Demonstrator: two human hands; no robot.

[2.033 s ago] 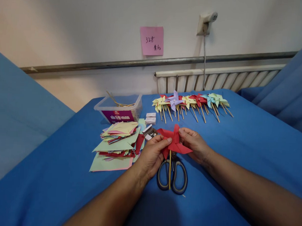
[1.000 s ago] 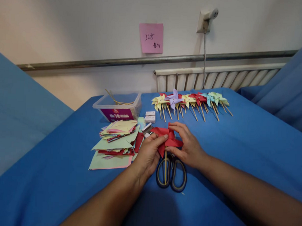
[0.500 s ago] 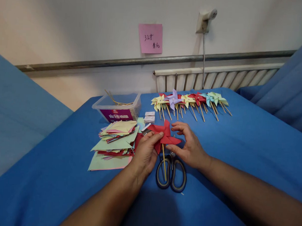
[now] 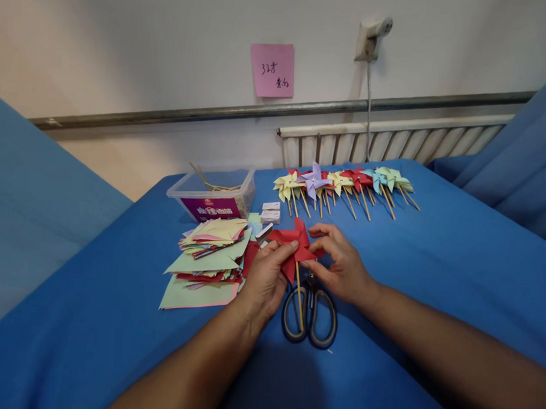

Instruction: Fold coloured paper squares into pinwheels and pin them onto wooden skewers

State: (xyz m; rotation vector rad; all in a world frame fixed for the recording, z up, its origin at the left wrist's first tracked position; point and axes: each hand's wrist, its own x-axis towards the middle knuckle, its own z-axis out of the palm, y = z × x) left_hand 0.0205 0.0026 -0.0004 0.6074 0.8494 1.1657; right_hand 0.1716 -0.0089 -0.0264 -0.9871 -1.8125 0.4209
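A red paper pinwheel [image 4: 295, 240] on a thin wooden stick is held over the blue cloth between both my hands. My left hand [image 4: 265, 279] pinches its left blades, fingers closed on the paper. From the right, my right hand [image 4: 340, 265] has thumb and fingers closed on the pinwheel's edge. The stick hangs down over a pair of dark-handled scissors [image 4: 310, 314] lying on the cloth just below my hands.
A stack of coloured paper squares [image 4: 210, 256] lies left of my hands. Behind it stand a clear plastic box [image 4: 212, 196] with sticks and small white boxes [image 4: 271, 211]. A row of finished pinwheels [image 4: 346, 182] lies at the back. A radiator and wall rail run behind.
The red pinwheel has moved slightly left and turned in my hands over the two seconds; my right hand's fingers shifted around its right edge. The scissors and paper pile stay put.
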